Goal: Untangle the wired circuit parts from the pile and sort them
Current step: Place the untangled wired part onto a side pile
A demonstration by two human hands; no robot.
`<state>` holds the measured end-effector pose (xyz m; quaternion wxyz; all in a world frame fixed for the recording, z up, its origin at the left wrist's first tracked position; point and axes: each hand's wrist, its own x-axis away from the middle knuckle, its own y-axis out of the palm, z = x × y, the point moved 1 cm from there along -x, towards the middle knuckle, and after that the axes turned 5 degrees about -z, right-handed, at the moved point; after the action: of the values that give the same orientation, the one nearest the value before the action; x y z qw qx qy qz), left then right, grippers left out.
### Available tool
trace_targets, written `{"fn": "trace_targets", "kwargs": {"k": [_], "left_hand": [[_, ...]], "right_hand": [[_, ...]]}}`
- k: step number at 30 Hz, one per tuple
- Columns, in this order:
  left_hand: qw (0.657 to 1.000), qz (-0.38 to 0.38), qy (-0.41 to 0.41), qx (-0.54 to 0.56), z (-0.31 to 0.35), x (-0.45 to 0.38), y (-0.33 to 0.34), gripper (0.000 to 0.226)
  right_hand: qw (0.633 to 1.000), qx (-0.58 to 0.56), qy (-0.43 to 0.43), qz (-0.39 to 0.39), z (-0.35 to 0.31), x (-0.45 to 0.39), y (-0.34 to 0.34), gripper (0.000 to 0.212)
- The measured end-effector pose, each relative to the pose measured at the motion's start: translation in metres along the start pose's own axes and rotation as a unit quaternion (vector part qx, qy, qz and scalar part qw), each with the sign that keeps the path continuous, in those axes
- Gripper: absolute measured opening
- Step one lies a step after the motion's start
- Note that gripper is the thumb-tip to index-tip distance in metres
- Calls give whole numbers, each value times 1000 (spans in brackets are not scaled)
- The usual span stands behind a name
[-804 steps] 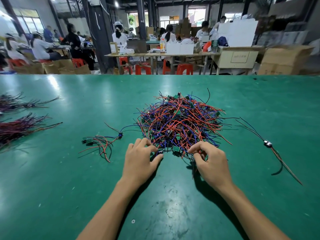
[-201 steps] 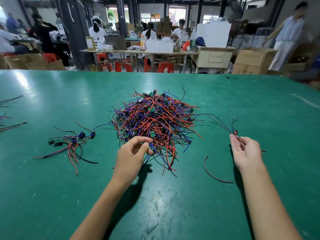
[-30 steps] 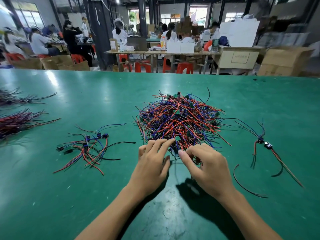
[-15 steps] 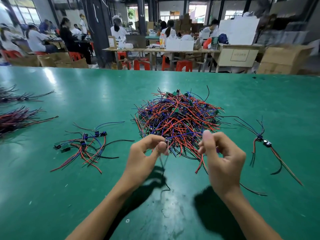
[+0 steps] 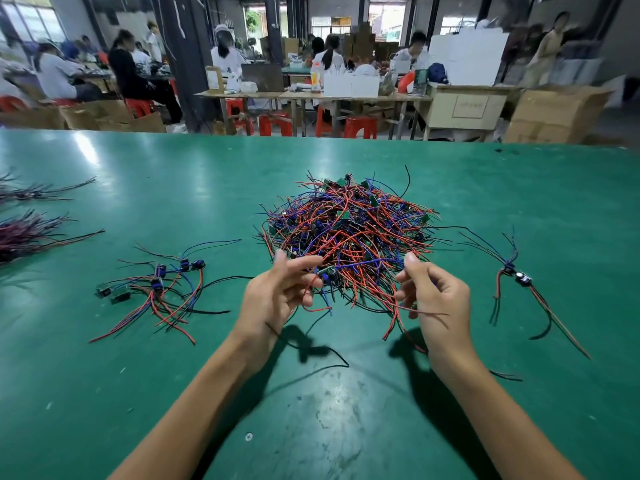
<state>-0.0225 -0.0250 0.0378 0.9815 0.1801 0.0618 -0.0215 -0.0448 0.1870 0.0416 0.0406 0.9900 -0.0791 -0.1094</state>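
nearest to me, 2 bare forearms reach out over the green table, and both hands are lifted clear of it, likely so the wires can hang free and show where they snag. the left hand has its fingers half spread, with the thumb and a finger pinching a small part by its red and blue leads; black wires trail from it down to the tabletop. the right hand is curled around a few red and dark wires that run back into the heap, which looks like a pull to draw the part loose.

just past the hands, at 12 o'clock, sits the pile, a dense knot of red, blue and black wire with small green boards showing, plainly the bulk of the work left.

at 10 o'clock lies a small group of freed parts, leads fanned toward me. at 2 o'clock 2 or so parts with long leads lie well apart from it, seemingly a different sort. further off at 9 o'clock, bundles of dark wire lie at the table's edge.

beyond the table, people sit at other benches.
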Motion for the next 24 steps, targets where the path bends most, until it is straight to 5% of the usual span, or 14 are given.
{"fn": "trace_targets", "kwargs": {"k": [6, 13, 18, 20, 22, 24], "left_hand": [[999, 2, -18, 28, 3, -2, -2, 36], [980, -3, 36, -194, 4, 6, -1, 33], [981, 92, 142, -95, 26, 0, -23, 35], [952, 187, 218, -103, 38, -3, -45, 31], [884, 299, 296, -206, 46, -2, -71, 30], [796, 383, 316, -346, 46, 2, -96, 28]], "right_hand": [[975, -103, 181, -78, 1, -1, 2, 31], [960, -145, 181, -157, -5, 0, 8, 35], [954, -124, 173, -210, -7, 1, 4, 48], [969, -38, 127, -209, -8, 2, 4, 40], [971, 81, 32, -221, -7, 5, 5, 24], [917, 277, -81, -275, 1, 9, 6, 14]]}}
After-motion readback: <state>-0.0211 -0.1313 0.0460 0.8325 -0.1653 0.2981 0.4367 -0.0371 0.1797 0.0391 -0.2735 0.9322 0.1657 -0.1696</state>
